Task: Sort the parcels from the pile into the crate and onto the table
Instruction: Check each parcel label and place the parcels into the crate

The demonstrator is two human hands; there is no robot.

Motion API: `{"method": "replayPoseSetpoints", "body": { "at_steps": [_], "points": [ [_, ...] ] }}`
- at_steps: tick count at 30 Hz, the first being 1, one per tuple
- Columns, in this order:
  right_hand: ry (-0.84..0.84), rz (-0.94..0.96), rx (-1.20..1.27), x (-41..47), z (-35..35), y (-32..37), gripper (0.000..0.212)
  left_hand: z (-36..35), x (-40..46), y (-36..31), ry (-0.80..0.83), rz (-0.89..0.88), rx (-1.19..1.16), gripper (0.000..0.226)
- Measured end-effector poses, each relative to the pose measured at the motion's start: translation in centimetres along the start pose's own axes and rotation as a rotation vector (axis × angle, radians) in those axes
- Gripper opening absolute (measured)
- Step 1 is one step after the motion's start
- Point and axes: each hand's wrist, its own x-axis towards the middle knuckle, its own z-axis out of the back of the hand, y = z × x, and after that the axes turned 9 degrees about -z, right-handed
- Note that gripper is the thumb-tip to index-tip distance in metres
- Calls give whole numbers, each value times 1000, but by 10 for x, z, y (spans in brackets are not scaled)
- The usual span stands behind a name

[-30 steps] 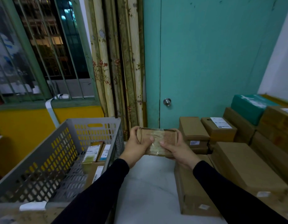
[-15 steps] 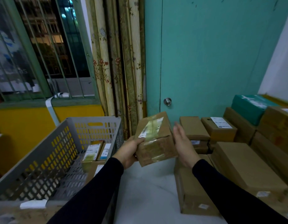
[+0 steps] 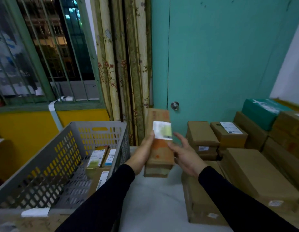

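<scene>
Labels on parcel (image 3: 159,144) and boxes, none legible.

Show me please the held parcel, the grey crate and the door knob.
held parcel (image 3: 159,148): head view, on its orange-printed front face.
grey crate (image 3: 96,125): head view, on its far rim.
door knob (image 3: 175,105): head view, on its round metal front.

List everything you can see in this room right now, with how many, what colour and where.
held parcel: one, brown with a white label, upright above the table
crate: one, grey, left, with at least three labelled parcels inside
table: one, whitish, centre
parcel pile: many, brown, right
green box: one, teal, atop the pile
door: one, teal, with a metal knob
curtain: one, beige floral, centre
window: one, barred, green frame, left
left hand: grips the held parcel's left side
right hand: fingers spread, beside the parcel
</scene>
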Motion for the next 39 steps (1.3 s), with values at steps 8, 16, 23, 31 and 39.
{"method": "replayPoseSetpoints", "body": {
  "at_steps": [8,16,23,31,39],
  "points": [
    [-32,52,-106,-4,-3,-2,43,-18,4,6,-7,-70,-59,49],
    [58,-33,-80,-2,-9,-2,47,-19,8,6,-14,-60,15,45],
    [43,-15,-83,2,-6,-5,44,-18,10,13,-67,-74,52,48],
    [-68,108,-102,10,-7,4,34,-21,16,-4,-167,-56,61,54],
    [-33,111,-179,15,-11,4,30,-21,21,4,-144,-201,276,85]
  ]
}}
